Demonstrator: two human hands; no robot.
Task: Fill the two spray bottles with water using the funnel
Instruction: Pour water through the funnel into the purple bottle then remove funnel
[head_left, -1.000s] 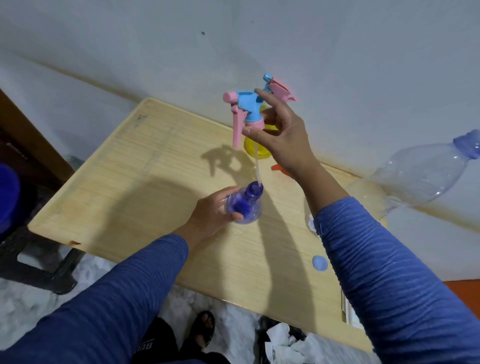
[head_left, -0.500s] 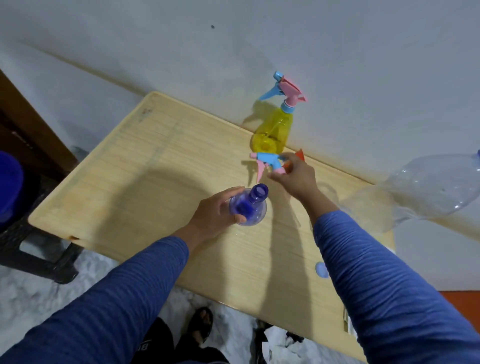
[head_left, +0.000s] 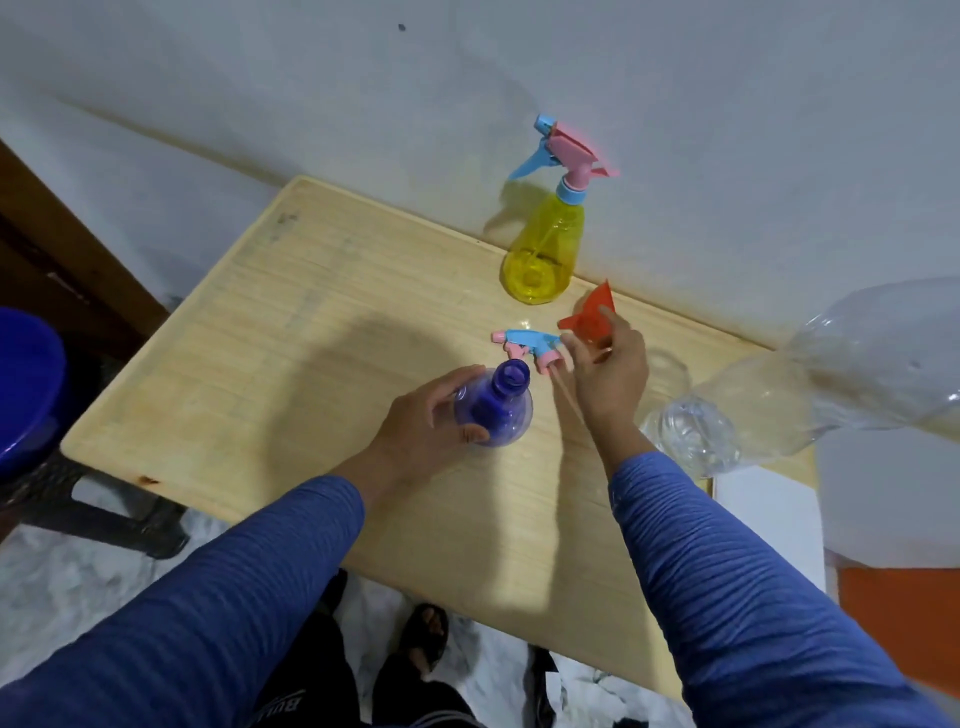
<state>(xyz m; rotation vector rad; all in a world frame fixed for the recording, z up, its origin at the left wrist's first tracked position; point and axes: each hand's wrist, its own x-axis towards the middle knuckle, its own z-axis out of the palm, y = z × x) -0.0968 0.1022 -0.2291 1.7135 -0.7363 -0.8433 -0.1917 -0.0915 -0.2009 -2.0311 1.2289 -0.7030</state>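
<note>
Blue bottle (head_left: 493, 410) stands uncapped and looks empty, left hand (head_left: 421, 431) curled round it; just right lies its sprayer (head_left: 530, 347), and right hand (head_left: 608, 374) pinches the red funnel (head_left: 589, 318). Behind it, the yellow bottle (head_left: 543, 254) is still capped, so 0 of 2 look filled.

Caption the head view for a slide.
Left hand steadies the uncapped blue bottle while right hand lifts the red funnel beside the removed sprayer head.
</note>
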